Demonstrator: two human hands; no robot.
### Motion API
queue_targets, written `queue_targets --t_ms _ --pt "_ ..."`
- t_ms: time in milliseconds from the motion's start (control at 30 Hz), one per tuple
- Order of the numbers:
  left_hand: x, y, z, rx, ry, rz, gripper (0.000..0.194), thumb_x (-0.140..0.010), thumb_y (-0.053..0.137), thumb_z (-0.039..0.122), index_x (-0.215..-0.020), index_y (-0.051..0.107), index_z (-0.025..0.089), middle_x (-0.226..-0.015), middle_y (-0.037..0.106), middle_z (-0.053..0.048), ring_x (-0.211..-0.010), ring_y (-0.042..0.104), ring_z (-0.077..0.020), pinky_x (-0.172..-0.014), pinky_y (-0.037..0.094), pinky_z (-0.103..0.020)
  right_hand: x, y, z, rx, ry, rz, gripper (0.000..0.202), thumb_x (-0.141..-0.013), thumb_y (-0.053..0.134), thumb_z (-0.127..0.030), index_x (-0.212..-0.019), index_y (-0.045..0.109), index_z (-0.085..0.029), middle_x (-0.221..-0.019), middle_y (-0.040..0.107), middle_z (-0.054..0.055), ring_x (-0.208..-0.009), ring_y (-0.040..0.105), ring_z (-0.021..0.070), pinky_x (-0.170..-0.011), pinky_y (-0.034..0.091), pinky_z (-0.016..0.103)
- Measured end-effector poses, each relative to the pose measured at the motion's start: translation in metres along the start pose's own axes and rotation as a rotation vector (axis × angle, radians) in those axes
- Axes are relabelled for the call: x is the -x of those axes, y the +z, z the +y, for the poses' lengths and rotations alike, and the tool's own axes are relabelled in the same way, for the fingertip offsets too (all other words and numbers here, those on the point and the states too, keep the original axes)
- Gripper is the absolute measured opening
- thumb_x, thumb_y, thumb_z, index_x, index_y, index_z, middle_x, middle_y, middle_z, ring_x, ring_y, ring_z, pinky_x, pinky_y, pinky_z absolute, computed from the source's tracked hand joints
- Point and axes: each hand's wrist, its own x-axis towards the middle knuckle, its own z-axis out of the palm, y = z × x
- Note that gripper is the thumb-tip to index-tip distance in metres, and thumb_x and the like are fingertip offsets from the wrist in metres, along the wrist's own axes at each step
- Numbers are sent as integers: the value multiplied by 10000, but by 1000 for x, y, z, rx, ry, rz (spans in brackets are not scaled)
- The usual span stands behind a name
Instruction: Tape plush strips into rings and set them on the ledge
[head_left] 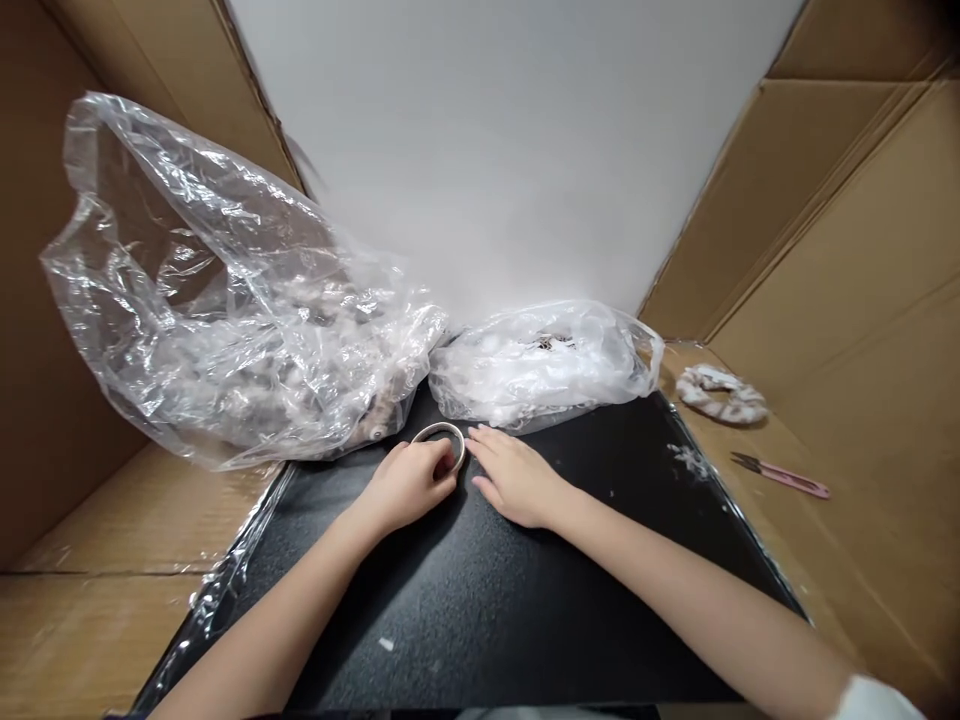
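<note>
A thin pale ring (pixel 459 446) stands out against the black tabletop (pixel 450 620), near its back edge. My left hand (pixel 411 482) grips the ring's near left side with curled fingers. Right beside the ring's right side is my right hand (pixel 519 478), palm down and fingers stretched out, holding nothing. Its fingertips are close to the ring; whether they touch it is hard to tell.
Behind at the left is a large clear bag (pixel 247 350) of fluffy pieces. A smaller plastic bag (pixel 525 370) lies back centre. On cardboard at the right are a fluffy ring (pixel 739 405) and pink snips (pixel 795 480). Cardboard walls flank both sides.
</note>
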Motion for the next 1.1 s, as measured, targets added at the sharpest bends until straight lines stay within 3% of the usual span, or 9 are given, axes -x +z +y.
queue_targets --t_ms 100,233,400,567,667,767,833,933,1100 --pt "-2 1 -4 14 -21 36 101 -793 490 232 -702 453 210 -668 568 8 -594 510 -155 -567 309 -271 -9 14 6 36 -17 -58 453 -915 512 -201 -1339 521 -42 -1435 491 217 -1344 463 307 -1110 397 467" --pt "-6 5 -11 23 -50 66 115 -786 493 242 -686 445 213 -644 547 4 -583 499 -164 -548 275 -279 50 3 38 93 -39 2 391 -933 477 -234 -1289 593 -120 -1382 563 167 -1289 530 296 -1077 421 513" --pt "-9 11 -9 29 -6 105 65 -758 528 217 -712 484 207 -699 570 -14 -670 536 -185 -602 333 -291 155 -37 97 550 234 270 364 -946 417 -259 -1142 680 -101 -1152 708 183 -1106 654 361 -911 481 584" --pt "0 9 16 -25 95 227 95 -820 537 284 -843 556 194 -900 617 -62 -892 553 -221 -791 405 -331 177 -59 112 724 283 564 277 -929 446 -247 -906 709 -163 -898 764 122 -847 717 309 -853 475 496" --pt "12 -18 19 -59 213 476 111 -854 502 253 -873 591 190 -910 640 -81 -884 553 -232 -797 416 -363 164 -60 98 652 274 647 293 -923 445 -337 -776 669 -216 -776 730 94 -762 676 313 -737 455 477" --pt "19 -74 -11 -148 -56 756 185 -869 458 192 -980 605 170 -1012 642 -109 -1008 553 -259 -889 431 -388 152 -59 86 554 192 687 283 -910 450 -367 -767 656 -235 -797 718 88 -776 647 321 -727 437 478" --pt "14 -118 -44 -264 -379 662 275 -860 430 130 -1073 605 127 -1103 630 -140 -1060 554 -281 -921 432 -398 149 -57 82 490 135 707 238 -897 486 -368 -802 660 -237 -849 722 84 -792 647 312 -756 436 478" --pt "-12 -164 -92 -285 -445 470 218 -825 515 90 -983 664 83 -1099 646 -177 -1103 557 -334 -940 439 -423 145 -50 79 413 107 711 168 -884 535 -331 -834 665 -238 -893 721 71 -810 654 285 -789 440 460" --pt "-73 -170 -117 -230 -448 118 333 -911 596 338 -1187 596 151 -1207 608 -84 -1044 617 -248 -868 542 -420 139 -23 70 316 85 654 111 -875 565 -241 -857 673 -230 -916 722 54 -831 670 241 -837 448 430"
